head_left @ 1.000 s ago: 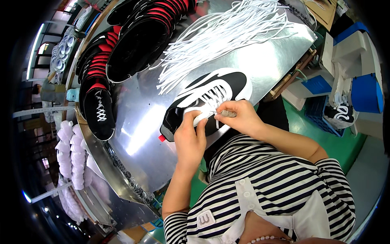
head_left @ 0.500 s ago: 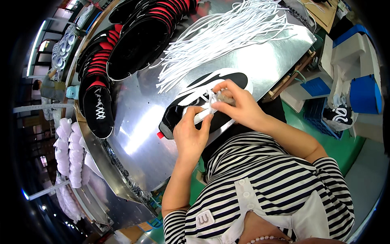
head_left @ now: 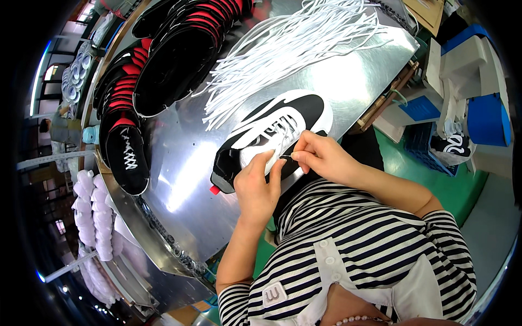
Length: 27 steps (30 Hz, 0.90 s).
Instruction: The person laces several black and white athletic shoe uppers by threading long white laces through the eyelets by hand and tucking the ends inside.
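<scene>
- Left hand (head_left: 256,183) is pinching the shoe (head_left: 265,128), ideally steadying it.
- Right hand (head_left: 324,158) is narrowly pinching a thin thing (head_left: 287,156); gentle pulling seems best.

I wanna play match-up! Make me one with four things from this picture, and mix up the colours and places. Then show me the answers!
Things:
1. The shoe
2. The small heel tab
3. The loose laces
4. The floor

Colours and places:
A. White, in a loose spread along the far part of the table
B. Green
C. On the table, partly covered by the left hand
D. Red, at the back end of the shoe

Right pairs: 1-C, 2-D, 3-A, 4-B
</scene>
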Tool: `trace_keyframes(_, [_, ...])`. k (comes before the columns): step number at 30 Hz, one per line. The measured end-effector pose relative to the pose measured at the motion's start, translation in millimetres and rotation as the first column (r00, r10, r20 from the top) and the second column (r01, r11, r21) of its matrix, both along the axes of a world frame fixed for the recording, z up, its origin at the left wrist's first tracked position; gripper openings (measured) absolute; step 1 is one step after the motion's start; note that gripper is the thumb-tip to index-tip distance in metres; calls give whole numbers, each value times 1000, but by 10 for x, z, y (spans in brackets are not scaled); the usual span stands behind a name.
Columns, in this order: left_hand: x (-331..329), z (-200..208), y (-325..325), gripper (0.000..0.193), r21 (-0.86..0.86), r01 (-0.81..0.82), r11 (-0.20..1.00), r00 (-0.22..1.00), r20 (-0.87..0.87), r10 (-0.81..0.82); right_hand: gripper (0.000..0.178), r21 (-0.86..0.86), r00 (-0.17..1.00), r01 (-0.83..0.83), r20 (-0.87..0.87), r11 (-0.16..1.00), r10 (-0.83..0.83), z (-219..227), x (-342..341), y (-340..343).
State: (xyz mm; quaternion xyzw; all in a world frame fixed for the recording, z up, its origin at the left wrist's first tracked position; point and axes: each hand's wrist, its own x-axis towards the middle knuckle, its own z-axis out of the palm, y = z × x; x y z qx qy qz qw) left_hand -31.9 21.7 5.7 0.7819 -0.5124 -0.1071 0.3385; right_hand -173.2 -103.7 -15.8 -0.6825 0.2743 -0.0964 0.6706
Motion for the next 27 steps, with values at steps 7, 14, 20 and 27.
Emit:
trace_keyframes(7, [11,-40,-2,21,-26,-69,997,996,-62,67,18,-31,998,-33,-61,999,31,183,-72,-52])
trace_keyframes(14, [7,11,-19,21,7,-48,999,993,-112,49,20,-17,999,-41,-26,999,40,132,-50,-52])
trace_keyframes(20, [7,-11,-9,21,-44,-47,998,992,-115,41,20,18,999,-32,-12,999,33,150,-73,-48])
trace_keyframes(27, [16,-23,6,21,-37,1,999,996,-84,-4,20,73,1000,-1,11,997,0,58,-50,-22])
